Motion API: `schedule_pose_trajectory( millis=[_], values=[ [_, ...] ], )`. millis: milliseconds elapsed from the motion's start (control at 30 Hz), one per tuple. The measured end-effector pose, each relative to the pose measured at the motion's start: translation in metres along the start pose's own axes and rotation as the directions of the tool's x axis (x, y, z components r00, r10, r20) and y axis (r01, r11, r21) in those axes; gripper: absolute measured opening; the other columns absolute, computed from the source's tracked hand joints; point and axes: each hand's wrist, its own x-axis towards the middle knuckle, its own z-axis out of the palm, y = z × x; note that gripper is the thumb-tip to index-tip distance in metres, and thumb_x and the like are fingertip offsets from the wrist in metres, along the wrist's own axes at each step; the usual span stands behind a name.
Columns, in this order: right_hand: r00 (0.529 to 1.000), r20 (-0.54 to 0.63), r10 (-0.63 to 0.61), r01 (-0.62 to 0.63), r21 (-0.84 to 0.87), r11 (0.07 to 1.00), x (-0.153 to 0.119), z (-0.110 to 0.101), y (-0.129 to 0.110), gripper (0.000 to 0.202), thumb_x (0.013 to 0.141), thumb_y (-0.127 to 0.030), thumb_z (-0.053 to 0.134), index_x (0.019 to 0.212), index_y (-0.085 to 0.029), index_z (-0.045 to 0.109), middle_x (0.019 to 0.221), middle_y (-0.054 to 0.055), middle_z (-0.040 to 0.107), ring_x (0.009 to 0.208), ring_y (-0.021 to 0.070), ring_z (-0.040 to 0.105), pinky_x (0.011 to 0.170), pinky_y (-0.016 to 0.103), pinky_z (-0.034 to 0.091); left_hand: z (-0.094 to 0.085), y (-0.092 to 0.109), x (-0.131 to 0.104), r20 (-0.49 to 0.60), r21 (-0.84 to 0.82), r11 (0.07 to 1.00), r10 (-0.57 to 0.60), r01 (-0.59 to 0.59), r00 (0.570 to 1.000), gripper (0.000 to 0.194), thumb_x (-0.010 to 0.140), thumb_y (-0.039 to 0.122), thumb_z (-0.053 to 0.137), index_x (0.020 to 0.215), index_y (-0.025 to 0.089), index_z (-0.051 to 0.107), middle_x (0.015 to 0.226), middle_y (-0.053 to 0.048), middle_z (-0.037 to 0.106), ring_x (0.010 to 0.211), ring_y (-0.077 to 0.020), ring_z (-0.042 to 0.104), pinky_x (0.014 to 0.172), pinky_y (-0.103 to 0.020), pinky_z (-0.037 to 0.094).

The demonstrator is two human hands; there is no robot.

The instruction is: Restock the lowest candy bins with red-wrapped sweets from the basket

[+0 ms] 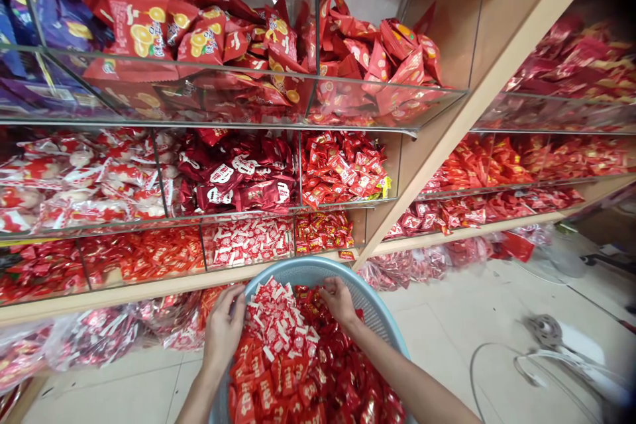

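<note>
A round blue plastic basket (385, 318) stands on the floor in front of me, heaped with wrapped candies. My left hand (224, 323) is closed at its left rim, fingers curled and thumb along the edge. Over the far right part of the heap, my right hand (339, 301) has its fingers bent together; whatever is between them is hidden. Beneath it lie dark red shiny candies (342, 361). Small white-and-red twist-wrapped candies (281, 321) form a mound at the back left. Bright orange-red packets (271, 384) fill the near left.
Shelves with clear dividers hold red snack packets (144, 23), maroon packets (238, 175) and white-and-red candies (251, 240). A slanting wooden post (437, 159) rises behind the basket. Clear bags (94, 338) lie under the shelves. Cables (497, 351) and a white device (579, 344) are on the floor at right.
</note>
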Motion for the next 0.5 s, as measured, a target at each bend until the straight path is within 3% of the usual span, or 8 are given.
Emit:
schedule_pose_trajectory(
  millis=[300,500],
  values=[
    [0.998,-0.067,-0.015,0.019,0.064,0.998,-0.0048,0.0058,-0.0045,0.03,0.062,-0.04,0.062,0.082,-0.02,0.052,0.06,-0.002,0.055,0.053,0.0142,0.054,0.051,0.026,0.044,-0.0006,0.0013,-0.0001,0.009,-0.001,1.0,-0.016,0.016,1.0,0.029,0.081,0.037,0.043,0.099,0.02,0.058,0.105,-0.006,0.059,0.1,-0.019,0.054,0.09,-0.034,0.04],
    [0.997,-0.031,0.072,-0.068,0.115,0.991,-0.0031,0.0066,-0.0062,0.039,0.059,-0.046,0.063,0.084,-0.017,0.056,0.063,0.001,0.059,0.057,0.0159,0.057,0.051,0.026,0.045,-0.0012,0.0023,-0.0006,0.006,0.007,1.0,-0.028,0.028,1.0,0.029,0.081,0.037,0.043,0.099,0.02,0.058,0.106,-0.006,0.059,0.101,-0.0194,0.054,0.091,-0.035,0.04]
  ],
)
